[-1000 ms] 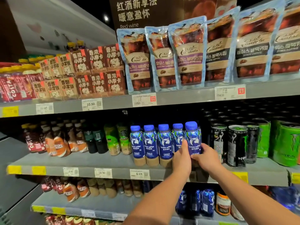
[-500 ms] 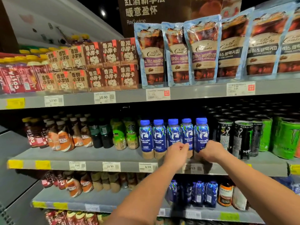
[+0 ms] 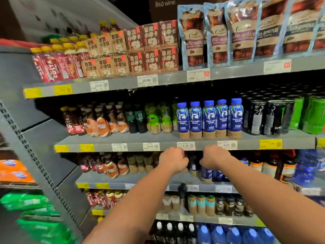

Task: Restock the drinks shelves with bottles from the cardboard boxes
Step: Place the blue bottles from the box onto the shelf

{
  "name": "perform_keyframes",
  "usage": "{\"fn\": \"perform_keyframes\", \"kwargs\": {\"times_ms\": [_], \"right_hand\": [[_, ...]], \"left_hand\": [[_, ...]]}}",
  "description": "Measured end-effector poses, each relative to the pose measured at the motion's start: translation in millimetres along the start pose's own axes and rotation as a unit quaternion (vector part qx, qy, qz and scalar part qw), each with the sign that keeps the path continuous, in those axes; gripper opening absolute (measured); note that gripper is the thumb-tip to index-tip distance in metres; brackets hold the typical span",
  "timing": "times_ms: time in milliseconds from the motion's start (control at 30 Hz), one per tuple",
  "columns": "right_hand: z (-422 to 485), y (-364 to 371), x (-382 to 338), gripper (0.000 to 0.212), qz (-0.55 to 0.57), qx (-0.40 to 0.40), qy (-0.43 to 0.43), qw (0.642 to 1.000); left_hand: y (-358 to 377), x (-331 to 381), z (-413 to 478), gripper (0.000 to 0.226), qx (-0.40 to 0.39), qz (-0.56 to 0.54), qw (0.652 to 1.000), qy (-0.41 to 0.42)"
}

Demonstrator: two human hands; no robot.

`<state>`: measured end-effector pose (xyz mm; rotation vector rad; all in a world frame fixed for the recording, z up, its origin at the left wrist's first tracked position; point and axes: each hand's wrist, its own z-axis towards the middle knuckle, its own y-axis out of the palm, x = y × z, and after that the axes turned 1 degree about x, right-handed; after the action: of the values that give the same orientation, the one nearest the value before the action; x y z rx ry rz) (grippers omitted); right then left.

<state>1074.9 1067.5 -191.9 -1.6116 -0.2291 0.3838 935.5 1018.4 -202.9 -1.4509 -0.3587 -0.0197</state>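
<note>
Grey store shelving [image 3: 158, 138] fills the view, and a row of five blue-capped coffee bottles [image 3: 209, 118] stands upright near the front edge of its middle shelf. One shelf above that row are large blue-edged coffee pouches [image 3: 242, 32], with stacked brown cartons [image 3: 151, 48] up and to the left of the row. Just right of the row stand black cans [image 3: 258, 117], with green cans [image 3: 313, 117] beyond them. Left of the row stand green-labelled bottles [image 3: 154, 120], then orange-labelled ones [image 3: 100, 120]. Both bare arms reach under the row: the left hand [image 3: 173, 160] and the right hand [image 3: 215, 157] sit one shelf down, near each other, backs to the camera. Their fingers curl away out of sight, so I cannot tell whether either holds anything. A dark bottle [image 3: 193, 163] shows between them, blurred. A white price tag [image 3: 186, 146] hangs on the shelf edge below the row, just above the left hand.
</note>
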Motion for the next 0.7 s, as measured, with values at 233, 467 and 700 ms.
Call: {"fn": "perform_keyframes", "kwargs": {"times_ms": [233, 467, 700], "right_hand": [[-77.1, 29.1, -44.0, 0.031, 0.008, -0.019, -0.103, 0.994], [-162.5, 89.1, -90.1, 0.016, 0.005, -0.087, -0.191, 0.978], [-216.6, 127.8, -136.3, 0.026, 0.03, -0.118, -0.209, 0.97]], "left_hand": [[-0.4, -36.0, -126.4, 0.027, 0.005, 0.008, 0.995, -0.103], [21.8, -79.3, -261.2, 0.026, -0.016, 0.005, 0.98, -0.197], [38.8, -123.8, -328.5, 0.028, -0.026, 0.021, 0.966, -0.255]]}}
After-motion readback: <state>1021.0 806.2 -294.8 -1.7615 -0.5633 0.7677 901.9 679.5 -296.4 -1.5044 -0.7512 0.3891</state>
